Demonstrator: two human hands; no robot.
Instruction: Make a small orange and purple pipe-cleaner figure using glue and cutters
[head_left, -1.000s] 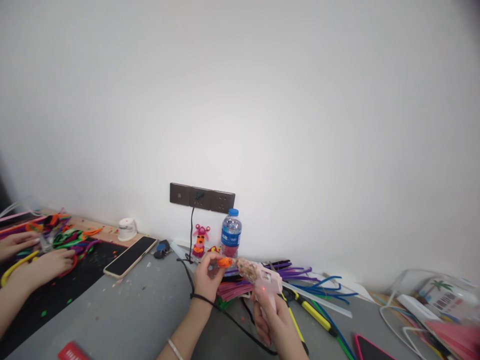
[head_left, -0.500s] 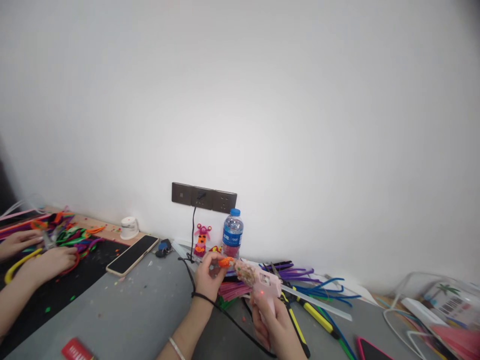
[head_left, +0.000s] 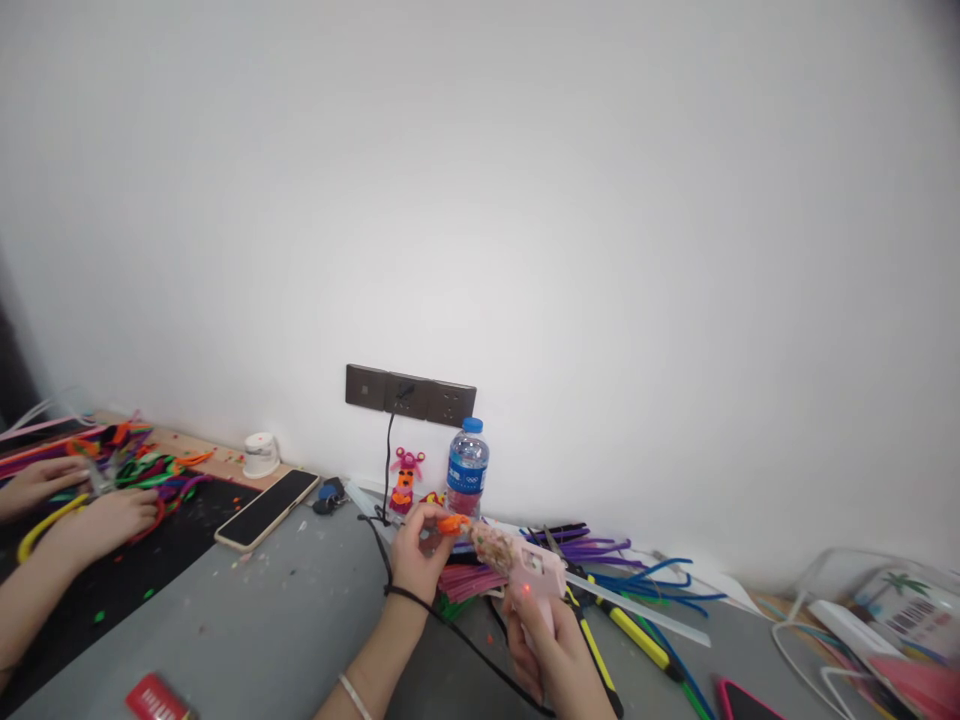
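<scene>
My right hand [head_left: 544, 640] is wrapped round the handle of a pink glue gun [head_left: 536, 570], whose red light is lit. A clear glue stick [head_left: 637, 605] juts from its back, and the nozzle end is crusted with residue. Pinched in the fingertips of my left hand [head_left: 420, 550] is a small orange fuzzy piece [head_left: 454, 524], right at the nozzle; whether they touch I cannot tell. The gun's black cord [head_left: 465, 640] crosses over my left wrist. Behind my left hand stands a pink and orange fuzzy figure [head_left: 405, 480], beside a water bottle [head_left: 468, 465].
Purple and blue pipe cleaners [head_left: 600, 550] and yellow-black pliers [head_left: 630, 630] lie at the right. A phone [head_left: 266, 510], keys [head_left: 330, 495] and a white cup [head_left: 261, 455] are at the left. Another person's hands [head_left: 105, 525] work among pipe cleaners at far left. The wall has sockets [head_left: 409, 394].
The whole view has shifted very slightly. Both my hands keep nearly the same pose, with the orange piece still at the glue gun's nozzle.
</scene>
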